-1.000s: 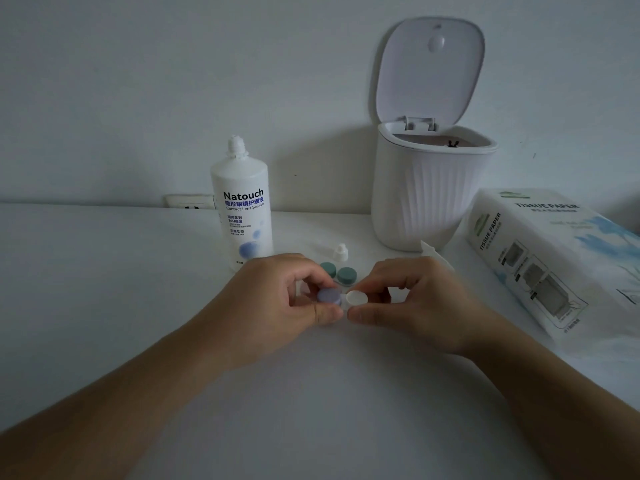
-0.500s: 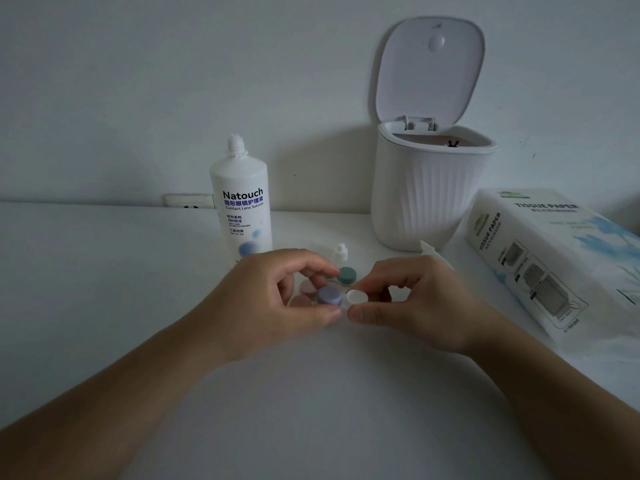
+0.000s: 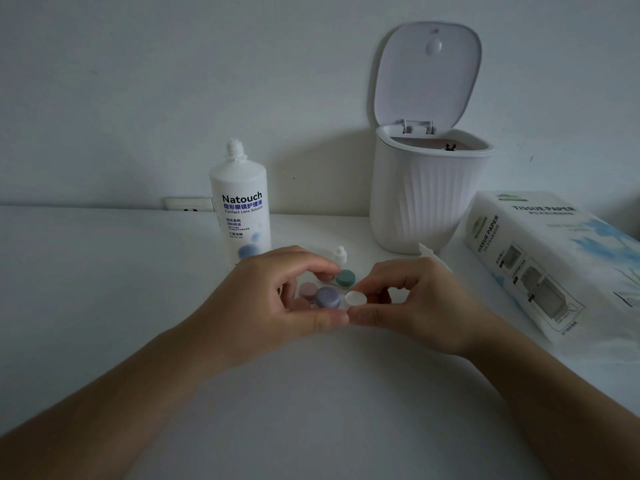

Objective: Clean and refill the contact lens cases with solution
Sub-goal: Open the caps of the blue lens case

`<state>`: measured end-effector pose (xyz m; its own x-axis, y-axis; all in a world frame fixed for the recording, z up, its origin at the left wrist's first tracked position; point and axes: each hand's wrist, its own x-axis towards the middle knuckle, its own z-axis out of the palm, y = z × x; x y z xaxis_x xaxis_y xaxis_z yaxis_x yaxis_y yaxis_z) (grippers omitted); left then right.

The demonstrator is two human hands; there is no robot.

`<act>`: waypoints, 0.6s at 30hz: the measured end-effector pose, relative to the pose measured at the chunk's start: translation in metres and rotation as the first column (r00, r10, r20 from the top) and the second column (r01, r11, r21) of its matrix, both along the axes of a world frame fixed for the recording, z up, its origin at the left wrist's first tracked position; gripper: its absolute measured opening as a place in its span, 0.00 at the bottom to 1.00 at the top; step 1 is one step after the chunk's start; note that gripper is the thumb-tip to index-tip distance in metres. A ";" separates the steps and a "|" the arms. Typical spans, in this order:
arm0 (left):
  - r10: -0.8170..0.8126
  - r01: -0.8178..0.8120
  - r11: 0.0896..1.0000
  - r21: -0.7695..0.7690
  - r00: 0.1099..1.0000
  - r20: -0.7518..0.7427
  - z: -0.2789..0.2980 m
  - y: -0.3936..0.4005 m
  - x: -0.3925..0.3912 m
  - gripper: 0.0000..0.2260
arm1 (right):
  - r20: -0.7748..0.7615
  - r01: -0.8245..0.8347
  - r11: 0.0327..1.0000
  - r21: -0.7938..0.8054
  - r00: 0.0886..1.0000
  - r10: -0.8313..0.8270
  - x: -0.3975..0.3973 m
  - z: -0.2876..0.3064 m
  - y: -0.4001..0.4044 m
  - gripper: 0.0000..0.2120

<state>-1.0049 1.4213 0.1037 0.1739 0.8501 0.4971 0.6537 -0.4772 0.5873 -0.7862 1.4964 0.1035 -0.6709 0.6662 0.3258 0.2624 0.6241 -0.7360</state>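
Observation:
A contact lens case with a purple cap (image 3: 327, 297) and a white cap (image 3: 355, 299) is held above the white table (image 3: 104, 289). My left hand (image 3: 273, 299) grips its purple end with thumb and curled fingers. My right hand (image 3: 412, 303) pinches the white cap between thumb and forefinger. Behind the purple cap lie a pink cap (image 3: 308, 290) and a green-capped case (image 3: 345, 278), partly hidden by my left fingers. The open solution bottle (image 3: 240, 206) stands behind my left hand; its small white cap (image 3: 339, 255) rests on the table.
A white ribbed bin (image 3: 426, 199) with its lid (image 3: 427, 74) raised stands at the back right. A tissue paper pack (image 3: 554, 258) lies at the right. A wall socket (image 3: 188, 204) sits behind the bottle at the table's back edge.
My left fingers have lifted and spread a little, so the pink cap and more of the green case show. The right hand keeps its pinch on the white cap.

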 end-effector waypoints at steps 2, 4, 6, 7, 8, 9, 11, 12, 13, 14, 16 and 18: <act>-0.049 0.049 0.999 -0.010 0.999 0.005 -0.001 -0.002 0.000 0.14 | -0.001 0.003 1.000 0.005 1.000 -0.003 0.000 0.000 0.000 0.13; -0.064 0.064 0.998 0.002 0.998 -0.025 -0.002 -0.003 0.000 0.15 | 0.002 0.003 1.000 0.012 1.000 -0.003 0.000 -0.001 0.000 0.13; -0.043 0.043 0.999 0.015 0.999 -0.027 -0.003 -0.002 0.001 0.16 | 0.002 0.005 1.000 0.014 1.000 -0.005 0.000 -0.001 0.000 0.13; -0.034 0.034 0.999 0.016 0.999 -0.019 -0.003 -0.001 0.001 0.16 | 0.002 0.008 1.000 0.013 1.000 -0.008 0.000 -0.001 0.000 0.14; -0.032 0.032 0.999 0.014 0.999 -0.014 -0.004 0.000 0.002 0.16 | 0.004 0.010 1.000 0.014 1.000 -0.010 0.000 0.000 0.000 0.13; -0.035 0.035 0.999 0.014 0.999 -0.013 -0.006 0.001 0.003 0.16 | 0.008 0.008 1.000 0.018 1.000 -0.008 0.000 0.000 0.000 0.13; -0.045 0.045 0.999 0.016 0.999 -0.009 -0.007 0.001 0.005 0.15 | 0.020 -0.003 1.000 0.030 1.000 0.002 0.000 0.000 0.000 0.13; -0.050 0.050 0.999 0.016 0.999 -0.006 -0.007 0.001 0.005 0.15 | 0.025 -0.007 0.999 0.035 1.000 0.006 0.000 0.000 0.000 0.14; -0.056 0.056 0.998 0.012 0.998 0.002 -0.007 0.002 0.006 0.15 | 0.026 -0.008 0.999 0.037 1.000 0.007 0.000 -0.001 0.000 0.15; -0.062 0.062 0.998 -0.001 0.998 0.022 -0.006 0.001 0.005 0.15 | 0.020 -0.006 0.999 0.036 1.000 0.005 0.000 -0.001 0.001 0.16; -0.071 0.074 0.997 -0.034 0.995 0.071 -0.004 0.000 0.004 0.15 | 0.003 0.007 1.000 0.028 1.000 -0.008 0.001 -0.001 0.001 0.16; -0.067 0.068 0.997 -0.033 0.997 0.045 -0.004 -0.001 0.003 0.15 | 0.009 0.022 0.999 0.026 1.000 -0.022 0.001 -0.002 0.002 0.13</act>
<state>-1.0023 1.4203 0.1000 0.2098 0.8537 0.4765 0.5940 -0.4984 0.6314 -0.7850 1.4983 0.1019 -0.6593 0.6720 0.3373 0.2825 0.6371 -0.7172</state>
